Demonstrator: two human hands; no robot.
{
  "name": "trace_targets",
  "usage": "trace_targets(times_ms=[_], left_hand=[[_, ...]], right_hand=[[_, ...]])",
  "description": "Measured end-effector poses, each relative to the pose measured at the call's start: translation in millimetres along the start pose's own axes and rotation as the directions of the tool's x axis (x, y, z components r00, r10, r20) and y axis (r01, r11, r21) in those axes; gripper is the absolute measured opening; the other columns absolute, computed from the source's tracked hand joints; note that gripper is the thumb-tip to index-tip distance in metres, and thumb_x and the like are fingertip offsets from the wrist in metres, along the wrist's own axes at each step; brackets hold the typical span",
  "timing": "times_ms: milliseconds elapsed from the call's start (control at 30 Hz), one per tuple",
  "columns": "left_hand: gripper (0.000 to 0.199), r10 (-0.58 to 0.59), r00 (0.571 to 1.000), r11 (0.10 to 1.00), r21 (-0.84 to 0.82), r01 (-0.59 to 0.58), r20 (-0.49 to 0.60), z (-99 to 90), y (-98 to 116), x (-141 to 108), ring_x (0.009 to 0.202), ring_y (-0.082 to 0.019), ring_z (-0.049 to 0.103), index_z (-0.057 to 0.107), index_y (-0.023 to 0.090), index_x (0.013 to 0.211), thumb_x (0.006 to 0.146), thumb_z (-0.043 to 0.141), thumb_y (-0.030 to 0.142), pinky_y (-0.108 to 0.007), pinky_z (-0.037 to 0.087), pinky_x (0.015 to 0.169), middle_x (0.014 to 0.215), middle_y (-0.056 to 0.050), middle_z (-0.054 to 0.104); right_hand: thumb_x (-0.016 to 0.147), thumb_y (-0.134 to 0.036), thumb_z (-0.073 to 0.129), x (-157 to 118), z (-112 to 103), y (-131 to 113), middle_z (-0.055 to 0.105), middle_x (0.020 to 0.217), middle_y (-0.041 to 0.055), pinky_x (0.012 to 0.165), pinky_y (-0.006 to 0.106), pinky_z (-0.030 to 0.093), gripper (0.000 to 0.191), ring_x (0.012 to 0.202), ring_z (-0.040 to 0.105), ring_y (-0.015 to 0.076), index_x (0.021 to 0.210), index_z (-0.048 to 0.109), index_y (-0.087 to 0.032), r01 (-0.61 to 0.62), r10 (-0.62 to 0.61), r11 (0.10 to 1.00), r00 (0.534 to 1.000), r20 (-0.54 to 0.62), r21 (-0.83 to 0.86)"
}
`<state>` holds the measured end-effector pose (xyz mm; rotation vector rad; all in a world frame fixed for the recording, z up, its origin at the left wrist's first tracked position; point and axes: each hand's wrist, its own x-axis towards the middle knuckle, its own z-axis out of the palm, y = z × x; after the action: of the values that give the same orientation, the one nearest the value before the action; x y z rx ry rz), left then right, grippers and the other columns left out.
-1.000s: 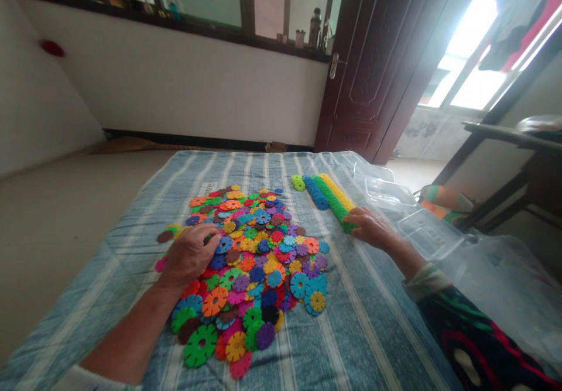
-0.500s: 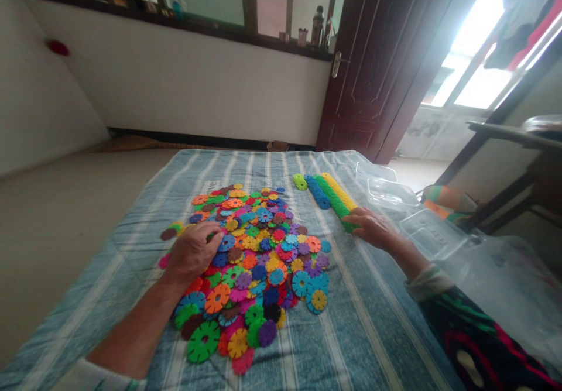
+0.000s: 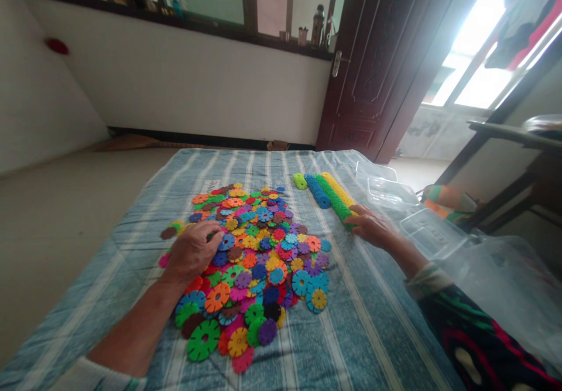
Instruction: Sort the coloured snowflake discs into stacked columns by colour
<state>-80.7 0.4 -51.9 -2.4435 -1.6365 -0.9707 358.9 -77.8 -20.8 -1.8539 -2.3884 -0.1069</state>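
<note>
A heap of plastic notched discs (image 3: 263, 242) in many colours lies on the striped cloth. At the left side of the heap my left hand (image 3: 195, 250) rests with curled fingers, thumb and forefinger close together; a bit of green shows between them, too small to name. My right hand (image 3: 371, 227) is at the near end of a long green row of discs (image 3: 334, 199), its fingertips closed on the green discs there. Against that row lies a long yellow row of discs (image 3: 338, 187). To their left are a shorter blue row (image 3: 318, 192) and a short lime-green row (image 3: 300, 181).
Clear plastic boxes (image 3: 432, 233) stand along the cloth's right side, with a clear plastic bag (image 3: 504, 285) nearer me. The blue striped cloth (image 3: 144, 262) covers the surface. Behind are a wall and a dark red door (image 3: 364, 75).
My right hand has shifted very slightly up and left at the near end of the green row, and less green sticks out below its fingertips. My left hand has stayed in place.
</note>
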Motion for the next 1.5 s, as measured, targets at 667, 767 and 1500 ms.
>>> trace_targets(times_ms=[667, 767, 1500], left_hand=[[0.032, 0.006, 1.0, 1.0, 0.014, -0.006, 0.017, -1.4, 1, 0, 0.091, -0.025, 0.067, 0.065, 0.021, 0.074, 0.08, 0.041, 0.041, -0.036, 0.049, 0.091, 0.094, -0.01, 0.074], [0.033, 0.0, 1.0, 1.0, 0.013, 0.0, 0.017, -1.0, 1, 0, 0.091, -0.026, 0.067, 0.065, 0.02, 0.074, 0.08, 0.041, 0.042, -0.037, 0.05, 0.091, 0.095, -0.011, 0.074], [0.034, -0.008, 0.999, 0.999, 0.034, 0.006, 0.046, -2.4, 3, 1, 0.095, -0.027, 0.067, 0.066, 0.019, 0.075, 0.078, 0.041, 0.041, -0.038, 0.049, 0.092, 0.098, -0.012, 0.074]], right_hand=[[0.077, -0.028, 0.069, -9, -3, -11, 0.059, 0.108, 0.0076, 0.075, 0.031, 0.042, 0.02, 0.099, 0.056, 0.0237, 0.094, 0.064, -0.02, -0.212, 0.21, 0.97, 0.977, -0.026, -0.121], [0.078, -0.024, 0.067, -8, -3, -13, 0.058, 0.11, 0.0076, 0.075, 0.03, 0.042, 0.017, 0.1, 0.056, 0.0234, 0.094, 0.064, -0.02, -0.205, 0.204, 0.973, 0.979, -0.027, -0.106], [0.079, -0.019, 0.065, -1, -12, -14, 0.059, 0.117, 0.0074, 0.082, 0.03, 0.041, 0.034, 0.105, 0.057, 0.0238, 0.113, 0.065, -0.024, -0.138, 0.141, 0.99, 0.987, 0.078, -0.04]])
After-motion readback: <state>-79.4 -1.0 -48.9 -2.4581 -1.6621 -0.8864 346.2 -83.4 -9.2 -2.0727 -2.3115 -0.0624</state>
